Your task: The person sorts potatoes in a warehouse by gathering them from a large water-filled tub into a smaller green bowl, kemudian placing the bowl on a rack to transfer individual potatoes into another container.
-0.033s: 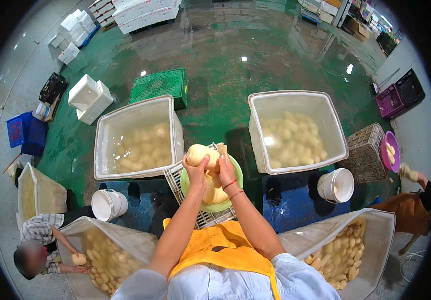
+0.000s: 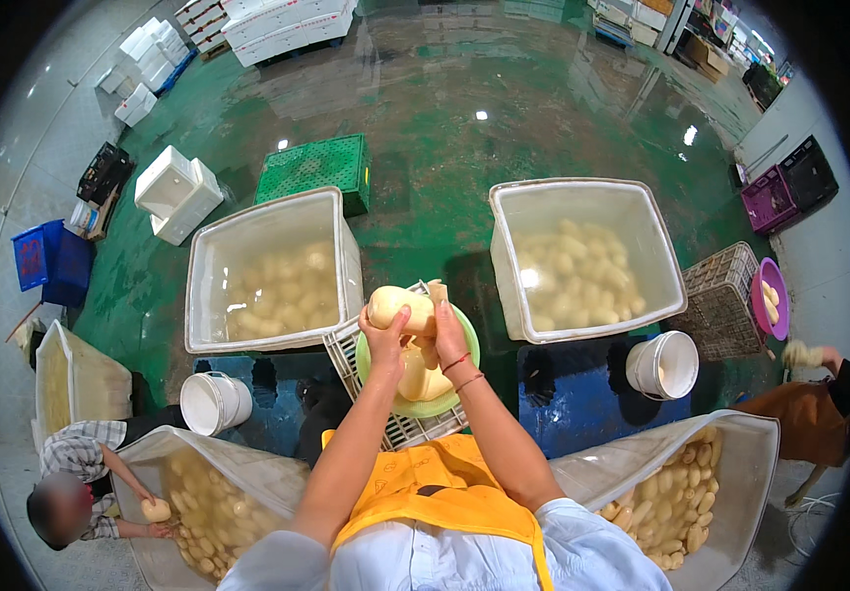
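Observation:
My left hand (image 2: 385, 340) is closed round a pale yellow, smooth, peeled squash (image 2: 400, 307), held sideways above a light green bowl (image 2: 471, 345). My right hand (image 2: 447, 340) is closed at the squash's right end. From its fingers a tan, blunt-ended thing (image 2: 438, 290) sticks up; its kind cannot be made out. Below both hands, another large peeled yellow piece (image 2: 422, 379) lies in the bowl, partly hidden by my fingers and wrists. The bowl rests on a white slatted crate (image 2: 344, 362).
Water-filled tubs of pale peeled vegetables stand ahead left (image 2: 193, 286) and ahead right (image 2: 679, 286), with others beside me. White buckets (image 2: 216, 404) flank the bowl. A co-worker (image 2: 75, 458) at lower left holds a pale vegetable; another's arm (image 2: 832, 360) shows at far right.
My hands and the squash stay in nearly the same place. The co-worker's hand at the far right has shifted slightly.

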Available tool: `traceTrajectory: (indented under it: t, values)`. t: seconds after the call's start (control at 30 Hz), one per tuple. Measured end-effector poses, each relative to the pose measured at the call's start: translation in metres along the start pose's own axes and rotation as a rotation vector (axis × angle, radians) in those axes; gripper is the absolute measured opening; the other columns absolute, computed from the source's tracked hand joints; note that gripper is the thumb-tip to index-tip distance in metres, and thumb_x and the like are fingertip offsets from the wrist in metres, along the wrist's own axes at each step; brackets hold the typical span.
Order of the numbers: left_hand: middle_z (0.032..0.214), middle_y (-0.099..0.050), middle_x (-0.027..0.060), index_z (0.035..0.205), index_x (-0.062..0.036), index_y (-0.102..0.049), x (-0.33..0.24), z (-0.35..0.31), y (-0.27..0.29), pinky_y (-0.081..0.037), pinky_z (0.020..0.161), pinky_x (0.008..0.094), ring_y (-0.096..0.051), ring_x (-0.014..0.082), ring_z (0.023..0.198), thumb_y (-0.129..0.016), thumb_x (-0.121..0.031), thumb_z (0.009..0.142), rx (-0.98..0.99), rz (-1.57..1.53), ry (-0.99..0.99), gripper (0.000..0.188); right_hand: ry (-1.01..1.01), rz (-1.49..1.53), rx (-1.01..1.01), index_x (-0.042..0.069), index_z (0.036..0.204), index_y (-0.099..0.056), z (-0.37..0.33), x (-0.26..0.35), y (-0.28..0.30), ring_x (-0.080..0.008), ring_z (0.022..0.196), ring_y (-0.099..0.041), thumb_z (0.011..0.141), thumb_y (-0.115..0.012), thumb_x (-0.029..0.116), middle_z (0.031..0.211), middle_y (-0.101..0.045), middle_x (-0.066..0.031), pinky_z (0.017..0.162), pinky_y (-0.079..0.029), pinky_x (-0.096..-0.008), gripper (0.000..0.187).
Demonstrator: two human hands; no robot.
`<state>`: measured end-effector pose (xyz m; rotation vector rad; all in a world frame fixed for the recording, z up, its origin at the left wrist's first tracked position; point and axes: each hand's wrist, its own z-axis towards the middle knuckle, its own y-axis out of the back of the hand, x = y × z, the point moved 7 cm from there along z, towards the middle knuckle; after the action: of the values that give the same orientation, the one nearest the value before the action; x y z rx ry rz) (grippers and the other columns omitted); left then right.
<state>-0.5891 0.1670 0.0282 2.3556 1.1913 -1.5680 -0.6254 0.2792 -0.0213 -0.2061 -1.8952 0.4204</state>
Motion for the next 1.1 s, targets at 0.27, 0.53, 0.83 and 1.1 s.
traceTrajectory:
  t: [0.27,0.53,0.83,1.1]
  values:
    - [0.113,-0.041,0.0110,0.122,-0.0156,-0.026,-0.010,-0.005,0.010,-0.044,0.079,0.0545,-0.048,0.0283,0.101,-0.067,-0.016,0.072,0.309,0.033,0.195,0.065,0.031,0.108,0.179,0.004,0.125,-0.040,-0.021,0.034,-0.006,-0.0128,0.096,-0.050,0.090,-0.042,0.024,0.114,-0.050,-0.0059,0.080,-0.043,-0.0247,0.040]
    - [0.110,-0.043,0.0091,0.120,-0.0139,-0.028,-0.010,-0.022,0.016,-0.049,0.075,0.0432,-0.049,0.0251,0.098,-0.066,-0.004,0.070,0.182,0.056,-0.123,0.064,0.024,0.240,-0.018,0.006,0.129,-0.034,-0.030,0.029,-0.017,-0.0143,0.106,-0.045,0.086,-0.051,0.017,0.123,-0.044,-0.0096,0.087,-0.038,-0.0244,0.047]
    - [0.112,-0.039,0.0095,0.120,-0.0124,-0.026,-0.006,-0.035,0.015,-0.050,0.077,0.0403,-0.046,0.0255,0.102,-0.069,-0.001,0.066,0.062,-0.067,-0.110,0.069,0.030,0.247,-0.281,-0.001,0.111,-0.049,-0.011,0.010,-0.012,-0.0143,0.091,-0.052,0.089,-0.043,0.024,0.102,-0.055,-0.0081,0.078,-0.043,-0.0263,0.034]
    - [0.112,-0.042,0.0093,0.119,-0.0136,-0.029,-0.007,-0.041,0.013,-0.045,0.082,0.0487,-0.048,0.0284,0.102,-0.065,-0.006,0.071,0.129,-0.098,-0.130,0.060,-0.370,0.340,-0.397,0.005,0.104,-0.054,-0.011,-0.007,0.001,-0.0195,0.083,-0.058,0.091,-0.037,0.031,0.094,-0.058,-0.0088,0.072,-0.048,-0.0318,0.034]
